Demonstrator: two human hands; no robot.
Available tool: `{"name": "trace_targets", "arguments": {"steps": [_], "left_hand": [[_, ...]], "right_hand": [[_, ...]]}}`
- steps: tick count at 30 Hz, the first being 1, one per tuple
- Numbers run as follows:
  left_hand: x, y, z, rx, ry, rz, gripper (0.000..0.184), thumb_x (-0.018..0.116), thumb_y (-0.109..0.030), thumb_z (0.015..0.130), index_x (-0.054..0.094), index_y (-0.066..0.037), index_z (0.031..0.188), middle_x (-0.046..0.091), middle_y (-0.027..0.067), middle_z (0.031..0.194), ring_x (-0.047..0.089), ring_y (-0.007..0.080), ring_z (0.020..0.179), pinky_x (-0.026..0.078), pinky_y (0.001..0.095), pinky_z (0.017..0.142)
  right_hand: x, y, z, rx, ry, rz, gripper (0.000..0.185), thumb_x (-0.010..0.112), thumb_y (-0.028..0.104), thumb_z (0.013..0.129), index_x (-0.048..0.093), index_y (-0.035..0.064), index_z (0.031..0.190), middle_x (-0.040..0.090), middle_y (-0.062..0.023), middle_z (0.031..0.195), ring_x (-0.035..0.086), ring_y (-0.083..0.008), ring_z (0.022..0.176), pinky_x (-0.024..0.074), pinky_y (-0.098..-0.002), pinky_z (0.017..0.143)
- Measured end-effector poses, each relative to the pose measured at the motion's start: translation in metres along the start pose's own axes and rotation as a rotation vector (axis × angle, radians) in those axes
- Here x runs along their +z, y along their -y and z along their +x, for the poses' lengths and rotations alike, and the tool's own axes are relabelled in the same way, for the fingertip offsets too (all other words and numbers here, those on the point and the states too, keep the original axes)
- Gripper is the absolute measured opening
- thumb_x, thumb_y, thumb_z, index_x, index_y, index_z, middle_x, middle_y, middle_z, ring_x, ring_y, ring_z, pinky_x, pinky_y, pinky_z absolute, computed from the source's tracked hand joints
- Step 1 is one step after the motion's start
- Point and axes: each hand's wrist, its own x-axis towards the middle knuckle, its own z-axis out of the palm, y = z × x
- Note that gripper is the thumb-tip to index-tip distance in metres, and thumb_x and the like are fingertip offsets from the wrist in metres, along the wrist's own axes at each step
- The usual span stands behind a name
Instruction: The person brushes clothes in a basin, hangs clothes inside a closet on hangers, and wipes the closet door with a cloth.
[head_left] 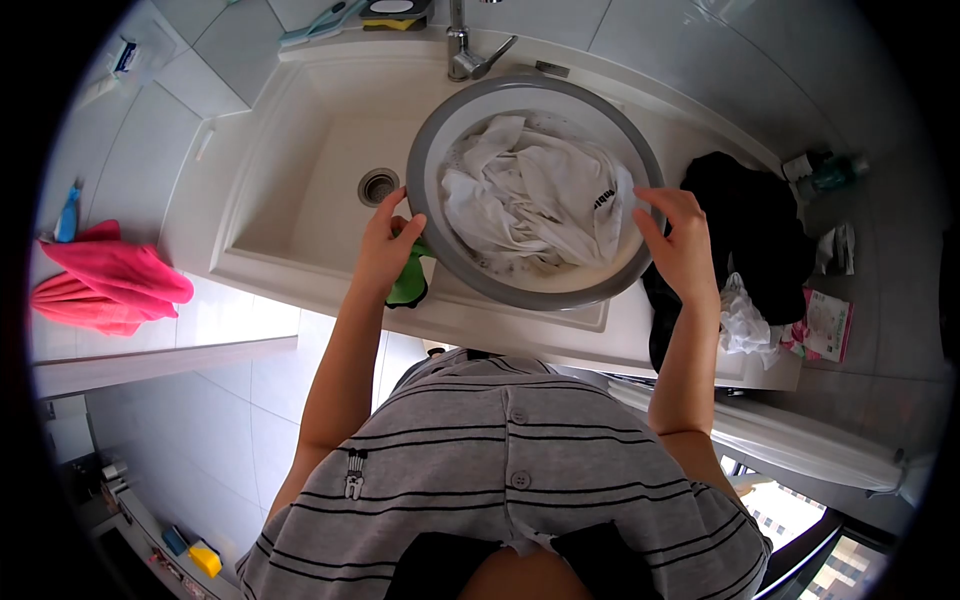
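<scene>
A round washbasin (533, 301) with a grey rim stands tilted on the counter, partly over the sink's right side. Inside it, a white garment (545, 190) with dark lettering lies crumpled in cloudy, sudsy water. My left hand (388, 242) is closed on the basin's left rim, thumb near the edge. At the opposite side, my right hand (682, 238) curls over the right rim, with thumb and forefinger tips reaching inside, close to the garment. A green and black item (410, 280) sits just below my left hand at the counter edge, partly hidden.
The sink (300, 190) with its drain (378, 187) is left of the basin; the tap (465, 55) rises behind. Dark clothes (745, 230), a white crumpled bag (745, 320) and bottles (835, 172) lie right. Pink cloths (120, 275) are at far left.
</scene>
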Motion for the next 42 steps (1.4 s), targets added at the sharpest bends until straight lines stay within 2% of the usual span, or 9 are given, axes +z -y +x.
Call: {"name": "trace_targets", "arguments": {"steps": [15, 42], "left_hand": [[0.0010, 0.0017, 0.0009, 0.010, -0.005, -0.026, 0.050, 0.063, -0.015, 0.085, 0.047, -0.006, 0.132, 0.052, -0.0005, 0.070, 0.046, 0.0073, 0.066, 0.036, 0.0233, 0.061], [0.0028, -0.0006, -0.0010, 0.003, -0.007, -0.015, 0.049, 0.063, -0.014, 0.085, 0.048, -0.006, 0.131, 0.050, -0.0013, 0.071, 0.045, 0.0071, 0.067, 0.037, 0.0233, 0.062]], "right_hand": [[0.0057, 0.0021, 0.0012, -0.017, 0.019, 0.017, 0.020, 0.068, 0.013, 0.078, 0.069, 0.0034, 0.096, 0.068, -0.0123, 0.094, 0.059, -0.0294, 0.090, 0.0457, -0.0379, 0.081], [0.0105, 0.0013, -0.0006, 0.015, 0.076, 0.012, 0.024, 0.069, 0.015, 0.078, 0.069, 0.0062, 0.100, 0.067, -0.0115, 0.099, 0.059, -0.0287, 0.095, 0.0426, -0.0381, 0.083]]}}
